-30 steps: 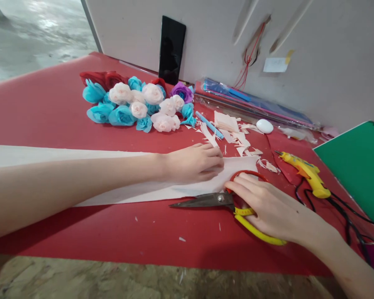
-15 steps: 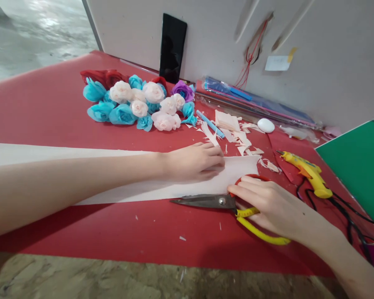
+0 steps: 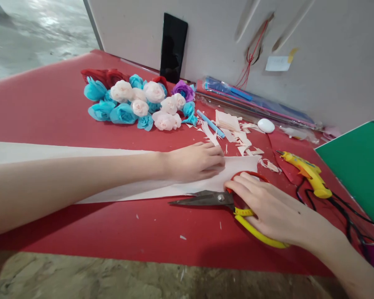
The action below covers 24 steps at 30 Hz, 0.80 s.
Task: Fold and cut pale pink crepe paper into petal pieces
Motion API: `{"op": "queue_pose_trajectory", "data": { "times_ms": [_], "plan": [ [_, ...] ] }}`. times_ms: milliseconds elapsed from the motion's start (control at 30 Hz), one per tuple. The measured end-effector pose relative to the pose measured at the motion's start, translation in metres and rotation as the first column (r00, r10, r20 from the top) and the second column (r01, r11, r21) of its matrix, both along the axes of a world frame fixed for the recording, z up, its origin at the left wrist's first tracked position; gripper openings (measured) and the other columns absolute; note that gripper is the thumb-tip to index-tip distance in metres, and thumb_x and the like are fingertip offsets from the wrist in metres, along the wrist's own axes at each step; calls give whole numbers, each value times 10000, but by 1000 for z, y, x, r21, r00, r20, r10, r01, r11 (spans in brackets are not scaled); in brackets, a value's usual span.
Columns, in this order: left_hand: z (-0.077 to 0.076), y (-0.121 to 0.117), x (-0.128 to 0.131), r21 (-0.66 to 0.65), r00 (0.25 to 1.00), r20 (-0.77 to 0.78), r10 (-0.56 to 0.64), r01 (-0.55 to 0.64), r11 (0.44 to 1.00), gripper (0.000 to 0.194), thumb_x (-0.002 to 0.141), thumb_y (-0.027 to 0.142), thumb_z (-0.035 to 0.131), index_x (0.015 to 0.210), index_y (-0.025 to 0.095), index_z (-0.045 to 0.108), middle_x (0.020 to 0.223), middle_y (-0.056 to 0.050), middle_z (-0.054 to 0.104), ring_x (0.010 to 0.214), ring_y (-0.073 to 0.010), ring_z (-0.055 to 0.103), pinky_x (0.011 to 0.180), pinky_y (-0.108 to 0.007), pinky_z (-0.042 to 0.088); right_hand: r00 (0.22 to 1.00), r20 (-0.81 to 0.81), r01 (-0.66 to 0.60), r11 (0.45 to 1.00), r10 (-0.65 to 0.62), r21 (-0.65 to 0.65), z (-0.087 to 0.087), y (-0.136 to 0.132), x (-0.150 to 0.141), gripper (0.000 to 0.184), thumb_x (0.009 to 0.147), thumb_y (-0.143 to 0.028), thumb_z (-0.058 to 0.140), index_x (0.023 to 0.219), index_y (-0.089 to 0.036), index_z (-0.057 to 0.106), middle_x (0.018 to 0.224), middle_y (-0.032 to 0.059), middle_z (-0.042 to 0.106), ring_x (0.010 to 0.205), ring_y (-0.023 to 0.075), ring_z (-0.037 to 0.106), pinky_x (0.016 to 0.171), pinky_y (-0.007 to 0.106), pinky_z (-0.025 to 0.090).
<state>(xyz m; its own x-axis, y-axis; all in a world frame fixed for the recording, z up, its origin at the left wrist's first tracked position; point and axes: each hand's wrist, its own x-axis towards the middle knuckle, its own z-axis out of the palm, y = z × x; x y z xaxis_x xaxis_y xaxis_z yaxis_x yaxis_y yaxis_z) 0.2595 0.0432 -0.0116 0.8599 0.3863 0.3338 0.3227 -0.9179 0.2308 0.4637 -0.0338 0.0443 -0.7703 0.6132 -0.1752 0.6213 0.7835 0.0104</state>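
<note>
A long pale strip of paper (image 3: pixel 243 165) lies across the red tabletop, running to the left edge of the view. Pressed on its upper face is my left hand (image 3: pixel 202 161), palm down, fingers laid out and slightly bent at the tips. My right hand (image 3: pixel 263 203) is closed round the handles of large scissors (image 3: pixel 199 199), one handle loop red and the other yellow. The dark blades point left along the strip's near edge and stand slightly apart. One blade's end is by the paper; whether paper lies between the blades I cannot tell.
Blue, white, red and purple paper flowers (image 3: pixel 139 101) lie behind the strip. Pale scraps (image 3: pixel 243 139), a blue stick (image 3: pixel 210 123) and a white oval object (image 3: pixel 266 125) are near them. A yellow glue gun (image 3: pixel 308 172) with black cord rests right. A black phone (image 3: pixel 173 47) leans upright.
The scissors' blades have parted a little and their tips have turned slightly downward in the view. My right hand has shifted slightly left; my left hand stays on the paper.
</note>
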Motion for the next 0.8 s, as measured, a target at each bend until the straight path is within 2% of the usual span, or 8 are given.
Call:
{"op": "queue_pose_trajectory", "data": {
  "times_ms": [200, 433, 667, 800],
  "plan": [
    [2, 0, 0, -2, 1000, -7, -1, 1, 1000, 224, 939, 214, 439, 1062, 122, 602, 1089, -105, 628, 960, -214, 524, 877, -316, 399, 1000, 1, 27, 999, -27, -17, 1, 2, -5, 313, 719, -67, 438, 1007, -142, 534, 897, 94, 593, 825, 259, 554, 702, 416, 492],
    [2, 1, 1, -3, 1000, -13, 1, -1, 1000, 222, 936, 206, 449, 1063, 110, 604, 1093, -112, 627, 950, -216, 525, 870, -318, 402, 1000, -9, 22, 999, -23, -41, 2, 1, -13, 297, 725, -74, 446, 1000, -126, 544, 909, 113, 602, 859, 268, 562, 748, 426, 492],
    [3, -1, 1, -13, 1000, -3, 10, -10, 1000, 223, 933, 199, 450, 1060, 104, 607, 1082, -117, 631, 953, -214, 533, 873, -313, 407, 999, -20, 45, 987, -49, -154, 4, 3, -18, 263, 722, -61, 486, 962, -140, 557, 892, 86, 614, 815, 237, 567, 722, 375, 476],
    [2, -1, 1, -13, 1000, 3, 2, -2, 1000, 225, 932, 194, 446, 1063, 101, 604, 1082, -114, 632, 966, -213, 532, 886, -311, 405, 999, -22, 45, 984, -49, -175, 4, 4, -19, 222, 738, -60, 506, 931, -146, 576, 881, 73, 625, 817, 233, 572, 707, 352, 459]
  ]
}}
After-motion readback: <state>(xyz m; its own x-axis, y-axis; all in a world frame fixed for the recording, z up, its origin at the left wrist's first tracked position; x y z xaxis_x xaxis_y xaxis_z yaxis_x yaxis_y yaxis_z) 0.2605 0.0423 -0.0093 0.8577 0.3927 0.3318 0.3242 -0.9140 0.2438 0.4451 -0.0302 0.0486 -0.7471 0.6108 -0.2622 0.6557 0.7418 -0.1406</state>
